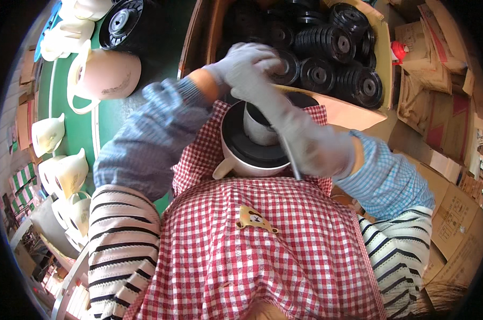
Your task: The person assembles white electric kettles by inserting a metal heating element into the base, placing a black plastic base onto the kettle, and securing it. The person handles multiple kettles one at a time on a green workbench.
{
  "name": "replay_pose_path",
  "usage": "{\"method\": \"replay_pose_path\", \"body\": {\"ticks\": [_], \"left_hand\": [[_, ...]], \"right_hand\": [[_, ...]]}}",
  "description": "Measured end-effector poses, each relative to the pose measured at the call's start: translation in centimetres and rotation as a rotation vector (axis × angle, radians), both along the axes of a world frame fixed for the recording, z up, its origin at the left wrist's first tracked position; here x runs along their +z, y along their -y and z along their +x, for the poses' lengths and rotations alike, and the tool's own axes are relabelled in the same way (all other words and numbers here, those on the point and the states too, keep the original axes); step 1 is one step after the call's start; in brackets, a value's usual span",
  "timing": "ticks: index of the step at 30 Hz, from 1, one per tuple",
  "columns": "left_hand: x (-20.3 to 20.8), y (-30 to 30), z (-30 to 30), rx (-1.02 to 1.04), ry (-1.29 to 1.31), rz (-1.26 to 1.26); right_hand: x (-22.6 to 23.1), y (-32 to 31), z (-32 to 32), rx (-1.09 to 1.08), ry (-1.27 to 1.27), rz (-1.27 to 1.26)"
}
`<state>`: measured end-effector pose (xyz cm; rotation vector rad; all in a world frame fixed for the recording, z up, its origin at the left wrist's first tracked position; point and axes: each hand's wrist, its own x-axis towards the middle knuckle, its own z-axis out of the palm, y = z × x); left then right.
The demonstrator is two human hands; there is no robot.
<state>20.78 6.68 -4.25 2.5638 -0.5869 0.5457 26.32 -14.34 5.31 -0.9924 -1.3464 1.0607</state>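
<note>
My left hand (249,61), in a pale grey glove, reaches forward with its fingers curled over the near side of a carton. My right hand (321,149), also gloved, is smeared by motion, so its fingers cannot be told apart. A long pale blurred shape (263,98) runs between the two hands; what it is cannot be made out. Beside my right hand a thin dark rod (290,154) slants downward. In my lap rests a white jug-like vessel (252,170) with a handle at its lower left and a black round face. A grey cup-shaped piece (257,128) sits on that face.
A cardboard carton (348,109) beyond my lap holds stacked black round bases (327,44). On the green table (111,120) at left lie a white jug (111,74) and a black base (121,24). Several white jugs (70,173) stand farther left; cardboard boxes (439,69) pile at right.
</note>
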Motion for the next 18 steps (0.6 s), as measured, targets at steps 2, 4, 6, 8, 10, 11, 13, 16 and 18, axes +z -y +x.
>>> {"method": "replay_pose_path", "body": {"ticks": [2, 4, 6, 8, 10, 11, 13, 16, 18], "left_hand": [[2.3, -0.5, -3.0, 0.298, 0.198, 0.075], [4.1, 2.9, -7.3, 0.207, -0.022, -0.603], [13.4, 9.1, -7.0, -0.143, -0.006, -0.491], [12.5, 14.1, -6.2, -0.003, -0.099, -0.402], [11.3, 14.4, -6.2, -0.027, -0.167, -0.329], [10.9, 14.5, -6.2, -0.008, -0.151, -0.344], [10.4, 14.8, -6.2, 0.033, -0.133, -0.376], [10.2, 15.1, -5.4, -0.01, -0.058, -0.423], [10.1, 14.0, -5.6, -0.009, -0.033, -0.508]], "right_hand": [[-0.2, 0.7, 1.6, 0.031, -0.286, -0.125], [0.8, 1.2, 2.8, 0.065, -0.425, -0.309], [1.3, 0.8, 2.4, 0.056, -0.54, -0.405], [1.3, 0.2, 2.5, 0.137, -0.602, -0.423], [1.1, -0.3, 3.7, 0.197, -0.58, -0.434], [0.1, -1.6, 4.4, 0.18, -0.416, -0.303], [-2.4, -4.3, 6.0, 0.086, -0.1, -0.042], [-11.1, -6.8, 7.4, 0.052, 0.432, 0.2], [-11.9, -6.4, 6.0, -0.147, 0.269, 0.204]]}}
